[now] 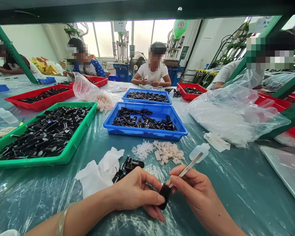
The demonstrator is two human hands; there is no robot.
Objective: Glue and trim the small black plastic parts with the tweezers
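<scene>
A teal surface [243,186] under wrinkled clear film [17,196] carries a white cloth [100,170] and a few black pieces [128,165] just beyond the left hand [135,193], with piles of translucent bits [143,150] and cream pads [168,152] farther forward. A squeeze bottle [203,150] lies just past the right hand [196,191], a white sheet [217,142] and a bulging plastic bag [231,113] beyond it. Two blue trays [142,131] stand well ahead of the hands, a green tray [34,162] out to the left hand's left.

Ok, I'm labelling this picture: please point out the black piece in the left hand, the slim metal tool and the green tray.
Black piece [166,190]: head view, on its uncovered upper part.
Slim metal tool [191,164]: head view, on its upper shaft.
Green tray [39,162]: head view, on its near wall.
</scene>
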